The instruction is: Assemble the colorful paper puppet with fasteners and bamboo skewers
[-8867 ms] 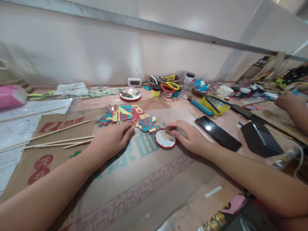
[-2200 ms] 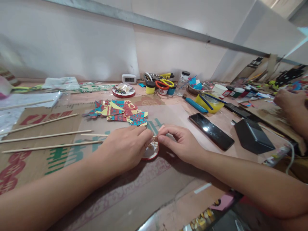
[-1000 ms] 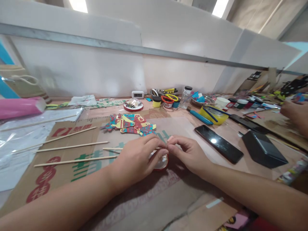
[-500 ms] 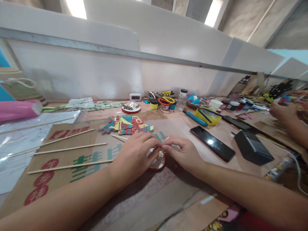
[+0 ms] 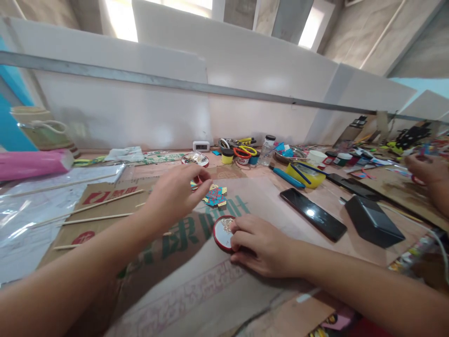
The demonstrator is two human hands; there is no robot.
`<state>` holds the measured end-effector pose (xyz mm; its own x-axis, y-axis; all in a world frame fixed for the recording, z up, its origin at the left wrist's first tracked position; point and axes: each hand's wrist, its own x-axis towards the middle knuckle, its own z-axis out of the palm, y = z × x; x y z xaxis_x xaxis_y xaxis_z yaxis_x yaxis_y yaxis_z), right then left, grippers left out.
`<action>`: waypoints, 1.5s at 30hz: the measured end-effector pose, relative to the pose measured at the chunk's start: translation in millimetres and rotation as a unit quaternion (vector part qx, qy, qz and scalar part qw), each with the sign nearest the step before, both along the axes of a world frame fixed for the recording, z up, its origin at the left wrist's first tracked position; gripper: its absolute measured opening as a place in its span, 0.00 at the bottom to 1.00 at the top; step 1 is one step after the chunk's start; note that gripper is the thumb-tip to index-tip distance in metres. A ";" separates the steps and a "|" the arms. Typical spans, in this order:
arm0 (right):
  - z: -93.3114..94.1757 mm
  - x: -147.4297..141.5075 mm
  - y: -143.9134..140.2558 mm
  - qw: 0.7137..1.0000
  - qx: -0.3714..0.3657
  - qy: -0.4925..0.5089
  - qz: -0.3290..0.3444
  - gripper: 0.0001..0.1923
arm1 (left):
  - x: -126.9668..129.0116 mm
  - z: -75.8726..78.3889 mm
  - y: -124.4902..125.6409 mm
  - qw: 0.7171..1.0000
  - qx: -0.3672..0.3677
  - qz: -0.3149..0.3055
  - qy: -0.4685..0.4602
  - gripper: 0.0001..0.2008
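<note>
R hand sits low centre of frame, fingers curled loosely and resting on the near rim of the red lid, thumb side touching it; lid lies flat on the cardboard w/ a small heap of gold bits inside. L hand is raised just left of centre, thumb and forefinger pressed together at the tips over the paper puppet; can't tell if anything tiny is pinched between them. Puppet is centre frame, just above the lid, partly hidden by the L hand. Sticks lie on the cardboard at left. A 2nd lid w/ beads is further up, near the clock at the wall. Right of centre: phone, then black box. Scissors and yellow bowl upper centre-right. Another person's hand at the far right edge.
</note>
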<state>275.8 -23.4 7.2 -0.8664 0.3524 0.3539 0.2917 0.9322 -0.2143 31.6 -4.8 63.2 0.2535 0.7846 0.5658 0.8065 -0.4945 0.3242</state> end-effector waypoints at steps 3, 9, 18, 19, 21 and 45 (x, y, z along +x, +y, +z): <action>-1.8 1.1 5.8 0.999 -0.017 -0.002 -0.031 0.03 | -7.8 23.3 -8.5 0.999 0.031 0.035 0.002 0.09; 2.3 4.3 17.9 0.995 -0.041 -0.028 -0.084 0.03 | -13.8 55.0 -31.6 0.990 0.119 0.065 -0.041 0.07; -3.5 21.3 63.4 0.978 -0.008 -0.028 -0.206 0.04 | -21.8 65.7 -36.7 0.995 0.074 0.029 -0.061 0.09; -2.3 20.0 70.7 0.977 -0.011 -0.032 -0.212 0.04 | -22.1 66.0 -36.3 0.996 0.054 0.016 -0.071 0.09; 2.3 14.1 84.8 0.975 -0.012 -0.030 -0.218 0.05 | -22.0 66.4 -35.5 0.994 0.019 -0.020 -0.102 0.09; 101.2 -81.5 20.2 0.850 -0.390 0.350 -0.051 0.14 | -0.1 44.6 -24.6 0.897 -0.141 -0.138 -0.395 0.12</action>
